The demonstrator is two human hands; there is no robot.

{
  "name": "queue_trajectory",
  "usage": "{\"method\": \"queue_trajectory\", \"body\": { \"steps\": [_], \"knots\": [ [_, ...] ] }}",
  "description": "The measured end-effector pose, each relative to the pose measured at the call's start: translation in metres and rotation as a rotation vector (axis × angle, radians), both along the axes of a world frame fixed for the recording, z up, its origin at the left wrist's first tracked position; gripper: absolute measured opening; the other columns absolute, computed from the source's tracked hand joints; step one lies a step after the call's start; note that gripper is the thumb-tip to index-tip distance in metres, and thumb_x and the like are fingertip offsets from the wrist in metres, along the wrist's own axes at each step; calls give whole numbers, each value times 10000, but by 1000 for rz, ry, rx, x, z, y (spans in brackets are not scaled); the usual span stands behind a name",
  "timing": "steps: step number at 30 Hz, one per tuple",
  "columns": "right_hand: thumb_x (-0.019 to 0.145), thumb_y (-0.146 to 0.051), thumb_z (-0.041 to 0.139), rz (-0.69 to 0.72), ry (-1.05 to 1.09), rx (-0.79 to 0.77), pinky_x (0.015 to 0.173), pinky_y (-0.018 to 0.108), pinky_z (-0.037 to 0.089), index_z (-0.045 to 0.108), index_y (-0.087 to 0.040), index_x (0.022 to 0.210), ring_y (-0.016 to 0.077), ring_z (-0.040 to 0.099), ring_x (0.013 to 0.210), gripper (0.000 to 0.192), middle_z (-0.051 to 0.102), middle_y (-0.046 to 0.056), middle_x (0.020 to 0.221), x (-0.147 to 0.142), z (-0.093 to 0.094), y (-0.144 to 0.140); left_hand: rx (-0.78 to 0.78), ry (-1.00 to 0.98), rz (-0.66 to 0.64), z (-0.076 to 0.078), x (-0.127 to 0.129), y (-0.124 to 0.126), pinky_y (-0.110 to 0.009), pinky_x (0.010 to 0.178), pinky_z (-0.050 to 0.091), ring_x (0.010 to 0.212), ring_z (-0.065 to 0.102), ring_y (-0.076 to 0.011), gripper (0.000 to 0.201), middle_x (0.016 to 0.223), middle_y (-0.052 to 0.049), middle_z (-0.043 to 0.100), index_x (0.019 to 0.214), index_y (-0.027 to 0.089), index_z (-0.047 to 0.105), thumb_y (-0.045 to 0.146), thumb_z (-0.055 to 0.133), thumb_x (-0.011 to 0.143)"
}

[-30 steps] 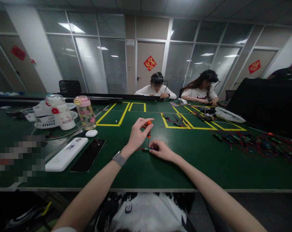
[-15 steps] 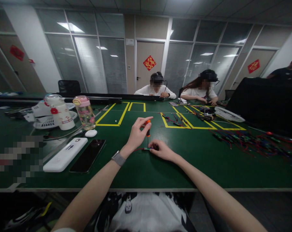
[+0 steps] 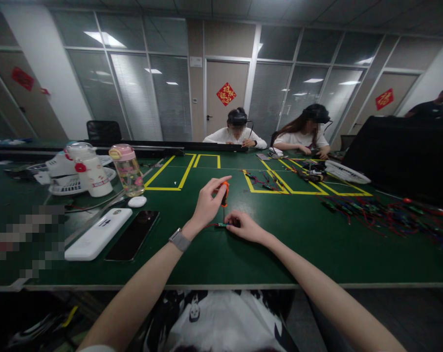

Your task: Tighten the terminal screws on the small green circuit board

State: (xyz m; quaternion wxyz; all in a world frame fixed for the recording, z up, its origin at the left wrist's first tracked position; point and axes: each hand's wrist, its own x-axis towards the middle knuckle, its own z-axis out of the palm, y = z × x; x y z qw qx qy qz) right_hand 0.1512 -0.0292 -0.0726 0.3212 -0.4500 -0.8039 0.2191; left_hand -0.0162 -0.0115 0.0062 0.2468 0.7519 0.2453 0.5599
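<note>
At mid green felt tabletop [image 3: 214,254], our left hand [image 3: 207,203] fingers pinch small orange-handled screwdriver [image 3: 225,194] upright; right hand [image 3: 247,226] fingers press small green circuit board w/ red wires [image 3: 221,225]. Tip could slip if board shifts.

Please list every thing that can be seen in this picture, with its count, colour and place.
table: 1, green with yellow tape boxes, fills the middle
screwdriver: 1, orange and black handle, upright at table centre
small circuit board: 1, green with red wires, under the screwdriver tip
phone: 1, black, left of centre
flat case: 1, white, left of the phone
bottle with pink lid: 1, clear, far left
white bottle: 1, red trim, beside it
small fans: 2 or so, white, behind the bottles
wire pile: 1, red and mixed, right side
co-workers: 2 opposite, white tops; a third at far right edge
left hand: 1, grip on the screwdriver handle, watch on wrist
right hand: 1, fingers resting on the board
</note>
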Motion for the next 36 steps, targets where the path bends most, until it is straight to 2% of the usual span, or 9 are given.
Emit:
{"method": "queue_trajectory", "body": {
  "steps": [3, 7, 13, 18, 24, 28, 30, 34, 36],
  "knots": [
    [755, -95, 615, 1, 6, -1, 637, 238, 409, 637, -161, 871, 124, 514, 675, 136, 571, -5, 760, 0, -1, 1, 11, -12, 29, 0, 0, 0, -233, 745, 499, 870, 586, -141, 263, 975, -44, 584, 1134, 233, 670, 276, 543, 907],
    [756, -95, 616, 1, 7, 4, 629, 232, 408, 636, -167, 866, 121, 510, 669, 133, 563, -10, 750, 0, -1, 1, -3, -10, -23, -1, 0, 1, -248, 802, 495, 966, 588, -152, 301, 1075, -54, 601, 1193, 242, 636, 234, 479, 936],
    [755, -94, 615, 1, 13, 4, 636, 236, 413, 636, -161, 866, 125, 516, 676, 132, 565, -7, 749, 0, -2, 1, 21, -14, 24, -1, 0, 0, -240, 772, 507, 907, 586, -149, 264, 993, -47, 577, 1130, 240, 675, 255, 570, 889],
    [758, -103, 618, -6, -2, 12, 639, 240, 414, 642, -162, 866, 127, 517, 680, 125, 565, -5, 752, 1, -2, 1, -13, 2, -50, 1, 0, 0, -258, 814, 497, 938, 598, -149, 306, 1038, -48, 616, 1204, 238, 632, 240, 483, 937],
    [755, -96, 617, -4, 4, 9, 633, 237, 408, 644, -158, 869, 125, 512, 675, 132, 558, -4, 750, 0, -1, 1, 33, -15, 45, 0, 1, 0, -239, 759, 497, 854, 586, -136, 241, 955, -39, 590, 1097, 222, 688, 255, 583, 882],
    [760, -97, 616, 1, -11, 16, 634, 240, 401, 648, -150, 872, 124, 507, 669, 127, 553, -4, 746, 0, -1, 1, -8, -33, -41, -2, 1, 2, -254, 818, 488, 957, 597, -148, 306, 1077, -57, 621, 1201, 225, 632, 225, 473, 939],
    [760, -100, 617, 1, -13, 17, 635, 243, 400, 649, -150, 866, 124, 506, 665, 121, 554, -3, 745, 0, -1, 1, -21, -53, -64, -2, 1, 3, -254, 813, 493, 945, 607, -148, 300, 1069, -59, 630, 1193, 216, 634, 217, 483, 934],
    [756, -100, 618, 4, -4, 14, 634, 245, 401, 647, -155, 863, 124, 502, 657, 124, 550, -7, 738, 0, -1, 1, 7, -45, 13, -1, 1, 2, -246, 775, 501, 869, 593, -141, 242, 982, -47, 600, 1096, 211, 684, 233, 592, 873],
    [753, -96, 616, 4, -1, 11, 634, 243, 400, 645, -159, 864, 123, 499, 658, 131, 548, -9, 738, 0, -1, 1, 14, -26, 14, 0, 1, 1, -249, 788, 496, 905, 585, -147, 251, 995, -48, 592, 1114, 222, 679, 237, 576, 885]
  ]
}}
